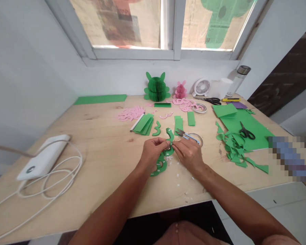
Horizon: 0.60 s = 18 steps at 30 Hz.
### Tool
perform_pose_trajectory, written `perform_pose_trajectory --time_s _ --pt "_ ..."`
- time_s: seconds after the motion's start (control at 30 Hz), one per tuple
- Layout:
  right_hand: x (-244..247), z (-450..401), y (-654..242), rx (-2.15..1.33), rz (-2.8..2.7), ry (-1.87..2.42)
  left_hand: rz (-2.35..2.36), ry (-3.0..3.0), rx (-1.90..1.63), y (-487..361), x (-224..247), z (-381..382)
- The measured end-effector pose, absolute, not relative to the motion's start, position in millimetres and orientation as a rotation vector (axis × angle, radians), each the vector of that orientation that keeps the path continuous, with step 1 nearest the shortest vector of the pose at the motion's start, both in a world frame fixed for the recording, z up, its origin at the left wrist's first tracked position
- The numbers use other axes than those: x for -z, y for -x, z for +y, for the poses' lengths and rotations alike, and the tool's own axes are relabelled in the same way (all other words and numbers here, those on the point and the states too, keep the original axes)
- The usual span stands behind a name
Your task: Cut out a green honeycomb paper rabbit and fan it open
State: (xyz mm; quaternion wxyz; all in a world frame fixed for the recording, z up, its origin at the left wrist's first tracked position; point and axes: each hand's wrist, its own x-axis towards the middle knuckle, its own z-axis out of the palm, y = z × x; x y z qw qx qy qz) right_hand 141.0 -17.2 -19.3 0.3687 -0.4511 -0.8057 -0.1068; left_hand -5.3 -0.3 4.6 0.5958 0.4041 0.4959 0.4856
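Between both hands is a curvy green paper cutout (170, 133) with small white strips on it. My left hand (155, 150) pinches it from the left, fingers closed. The closed fingertips of my right hand (190, 151) meet its right edge. Small scissors (184, 134) with light blue handles lie along the far side of my right hand; whether it also holds them I cannot tell. More green cutouts (160, 166) with white strips lie below my left hand, partly hidden. A tape roll (199, 137) sits just beyond my right hand. White bits are scattered nearby.
Folded green papers (144, 124) and pink cutouts (131, 113) lie farther back. On the right are green scraps (236, 146), black scissors (246, 131) and green sheets (255, 136). A white power bank (44, 158) with looped cable is left. Paper figures (156, 89) and a fan (202, 87) stand behind.
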Motion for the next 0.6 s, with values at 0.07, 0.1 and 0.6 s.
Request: perform_pose_trajectory --time_s 0.07,0.1,0.6 --pt "18.7 -17.7 -140.7 0.299 -2.068 1.156 1.156 -0.941 -1.121 5.1 -4.1 0.0" --pt "18.5 -18.0 -140.5 0.311 -2.069 1.157 1.160 -0.943 -1.118 4.9 -3.8 0.1" --pt "17.6 -20.4 -138.4 0.316 -2.101 1.192 1.179 -0.984 -1.123 4.3 0.4 1.2"
